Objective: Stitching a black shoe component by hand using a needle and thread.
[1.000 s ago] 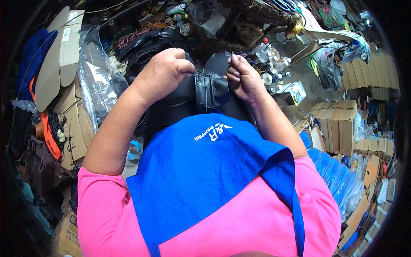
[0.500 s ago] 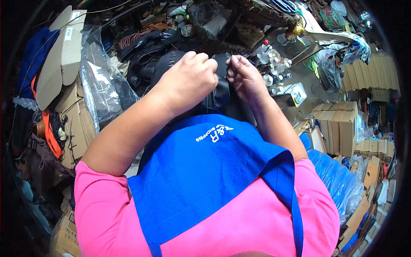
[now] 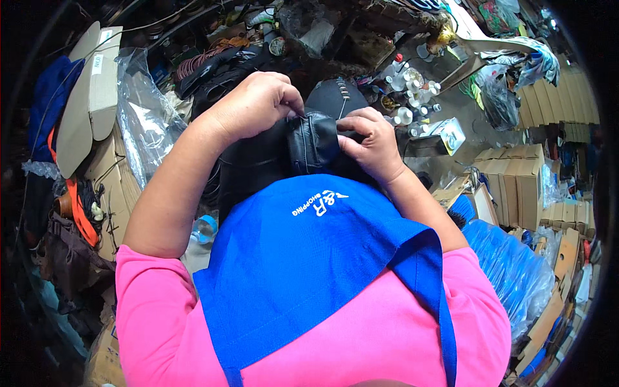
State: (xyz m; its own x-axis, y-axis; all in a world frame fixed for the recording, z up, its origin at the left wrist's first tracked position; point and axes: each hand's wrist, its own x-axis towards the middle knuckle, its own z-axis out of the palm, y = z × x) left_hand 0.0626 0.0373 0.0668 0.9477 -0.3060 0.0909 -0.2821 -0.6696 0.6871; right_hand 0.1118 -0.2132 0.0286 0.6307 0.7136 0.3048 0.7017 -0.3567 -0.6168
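Note:
A black, glossy leather-like piece (image 3: 314,143) with a stitched seam is held upright above my lap, just beyond the blue apron (image 3: 290,258). My left hand (image 3: 261,105) is closed in a pinch at its upper left corner, and any thin thread or needle there is too small to make out. On the opposite side, my right hand (image 3: 373,143) grips the edge between thumb and bent fingers. Behind the piece shows a dark trouser knee (image 3: 332,97) with a row of pale stitches. The lower part of the piece is hidden by the apron.
Flat cardboard (image 3: 87,122) and clear plastic sheeting (image 3: 145,109) stand at the left. Several bottles (image 3: 412,84) and a square tin (image 3: 445,137) are at the far right. Nearer on that side are cardboard boxes (image 3: 512,180) and a blue plastic-wrapped bundle (image 3: 506,264).
My hands were higher, raised over the knees with fingers pinched. They have come down, my left hand leftward, and the leather piece now stands in clear sight between them.

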